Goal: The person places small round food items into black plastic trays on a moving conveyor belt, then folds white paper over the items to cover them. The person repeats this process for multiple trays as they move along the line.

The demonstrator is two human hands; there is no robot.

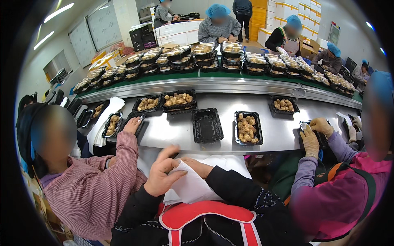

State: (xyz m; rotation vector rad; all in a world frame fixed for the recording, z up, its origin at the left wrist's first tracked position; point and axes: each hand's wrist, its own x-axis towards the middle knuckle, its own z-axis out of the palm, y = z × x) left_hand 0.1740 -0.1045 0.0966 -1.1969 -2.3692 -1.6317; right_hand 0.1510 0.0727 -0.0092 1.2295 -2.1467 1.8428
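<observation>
My left hand (pixel 163 174) is raised before me, its thumb and fingers apart, beside a small stack of white paper sheets (pixel 188 184). The thumb lies over the near side of the paper. Gripping the sheets from behind is my right hand (pixel 199 166), its fingers partly hidden by them. On the steel table ahead of my hands lies an empty black plastic tray (pixel 208 126). To its right, another black tray (pixel 237 135) holds brown, lumpy produce (pixel 246 129).
Filled trays (pixel 178 100) stand farther left, one more (pixel 284 105) to the right. Stacked filled trays line the green conveyor belt (pixel 164 80) beyond a metal rail. Co-workers sit close on both sides; a left co-worker's hand (pixel 132 125) and a right one's gloved hands (pixel 310 141) touch trays.
</observation>
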